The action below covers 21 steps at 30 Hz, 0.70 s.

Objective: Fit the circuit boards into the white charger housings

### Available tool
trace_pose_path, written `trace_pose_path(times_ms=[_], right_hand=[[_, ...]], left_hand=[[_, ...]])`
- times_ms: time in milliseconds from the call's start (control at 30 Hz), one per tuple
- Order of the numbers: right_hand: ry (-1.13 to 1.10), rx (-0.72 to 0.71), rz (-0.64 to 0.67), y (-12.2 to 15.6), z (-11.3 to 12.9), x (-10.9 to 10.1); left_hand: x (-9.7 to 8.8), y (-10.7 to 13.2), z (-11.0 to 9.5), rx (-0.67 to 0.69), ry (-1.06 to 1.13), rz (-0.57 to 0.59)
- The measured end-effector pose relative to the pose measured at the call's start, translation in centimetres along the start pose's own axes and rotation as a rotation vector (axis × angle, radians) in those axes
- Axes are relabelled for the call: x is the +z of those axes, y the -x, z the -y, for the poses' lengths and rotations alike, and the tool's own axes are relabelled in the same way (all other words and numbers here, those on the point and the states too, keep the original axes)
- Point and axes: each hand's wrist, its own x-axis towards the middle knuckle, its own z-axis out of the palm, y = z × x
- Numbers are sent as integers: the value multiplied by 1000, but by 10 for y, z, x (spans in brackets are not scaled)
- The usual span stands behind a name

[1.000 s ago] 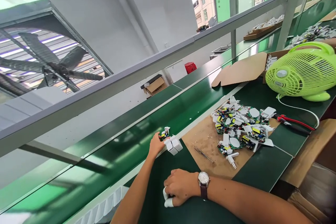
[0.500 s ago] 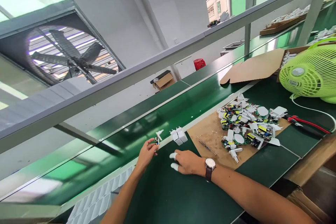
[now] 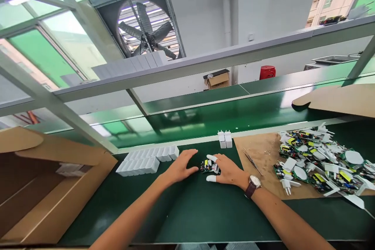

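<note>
A small circuit board (image 3: 207, 166) with yellow and black parts and a white piece lies on the green bench between my two hands. My left hand (image 3: 184, 167) is open just left of it, thumb and fingers apart and holding nothing. My right hand (image 3: 230, 171), with white finger covers and a wristwatch, reaches around the board's right side. Its thumb and forefinger are spread apart; whether they touch the board is hard to see. Two white plug housings (image 3: 225, 139) stand behind my right hand. Rows of white open housings (image 3: 140, 166) stand left of my left hand.
A pile of circuit boards with white plugs (image 3: 319, 156) lies on brown cardboard (image 3: 263, 144) at right, with tweezers (image 3: 252, 161) beside it. An open cardboard box (image 3: 79, 199) stands at left. A green belt (image 3: 199, 119) runs behind, below a metal rail (image 3: 234, 60).
The view has swung left and levelled. The circuit board in my left hand has been let go and lies on the bench. My right hand has come around it.
</note>
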Motion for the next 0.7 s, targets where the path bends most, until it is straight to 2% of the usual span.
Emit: trace_pose_path(times_ms=[133,233,333,433,533,700], right_hand=[[62,0,51,1,3,3],[56,14,50,1,4,5],[44,26,37,0,4,6],[27,45,21,0,3,6],[4,64,19,1,1,5],[-100,117,2,3,-3,1]], left_hand=[[-22,9,30,-162,-142,-180],[-31,13,48,-237,-221,-252],[-30,10,58,-263,-253,-280],[-21,4,61,-263,-237,-304],[-11,0,56,-206,-157,-282],[-1,4,36,-5,83,-70]])
